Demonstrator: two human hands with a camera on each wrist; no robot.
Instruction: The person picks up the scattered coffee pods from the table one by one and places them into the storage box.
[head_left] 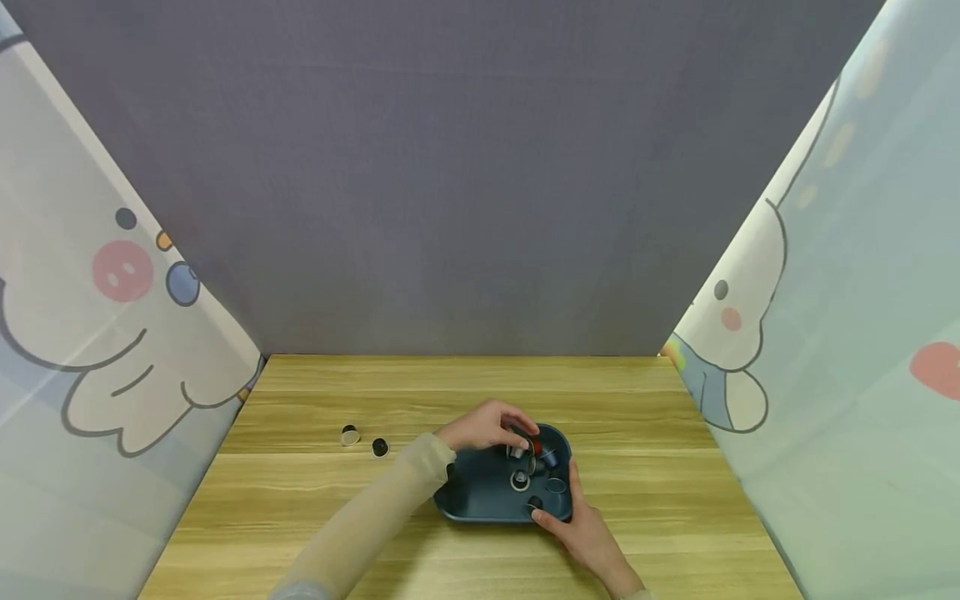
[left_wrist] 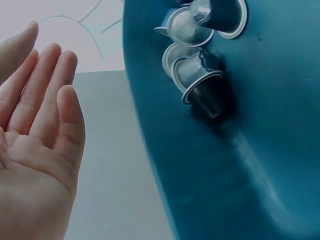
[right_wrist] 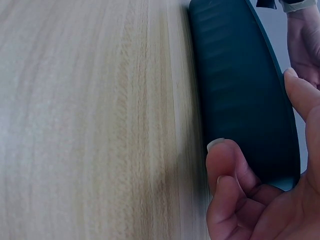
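Note:
A dark blue-green tray (head_left: 480, 492) stands on the wooden table with several coffee capsules in its right half, among them a red capsule (head_left: 536, 447). Over the far side of the tray reaches my left hand (head_left: 483, 427); in the left wrist view its palm faces up beside the tray and nothing lies between the fingers. A black and silver capsule (left_wrist: 206, 97) leans on others along the tray wall there. My right hand (head_left: 591, 535) grips the tray's near right corner. In the right wrist view, its curled fingers (right_wrist: 227, 172) touch the outer wall and the thumb is at the rim.
Two capsules lie on the table left of the tray: a black and silver one (head_left: 350, 435) and a black one (head_left: 380, 447). A grey cloth wall (head_left: 465, 208) rises behind the table (head_left: 300, 492). Cartoon-printed sheets (head_left: 840, 350) hang at both sides.

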